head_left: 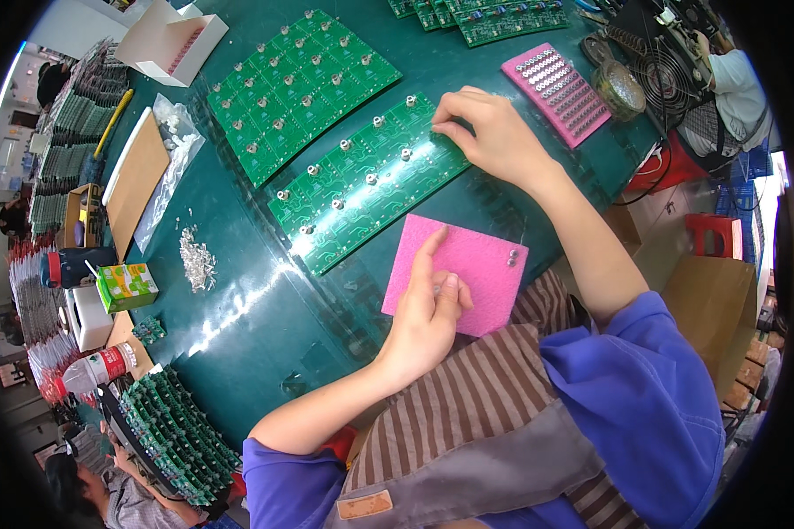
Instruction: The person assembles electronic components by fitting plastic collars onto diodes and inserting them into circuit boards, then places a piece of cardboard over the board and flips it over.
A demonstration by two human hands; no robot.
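My right hand (pixel 494 132) reaches over the far right end of a long green circuit board (pixel 362 212). Its thumb and fingertips are closed in a pinch close to the board; anything between them is too small to make out. Several small round metal parts (pixel 371 179) stand upright on this board in two rows. Nearer to me, my left hand (pixel 428 313) rests over a pink foam pad (pixel 485 282), index finger stretched along it, thumb and other fingers curled in. What those curled fingers hold, if anything, is hidden. A few metal parts (pixel 513 257) sit at the pad's right edge.
Beyond lies a larger green board panel (pixel 300 75) with similar parts. Another pink foam block (pixel 556 93) carries rows of metal parts at far right. A white box (pixel 172 44), a heap of small clear pieces (pixel 198 260) and stacked boards (pixel 176 432) stand left.
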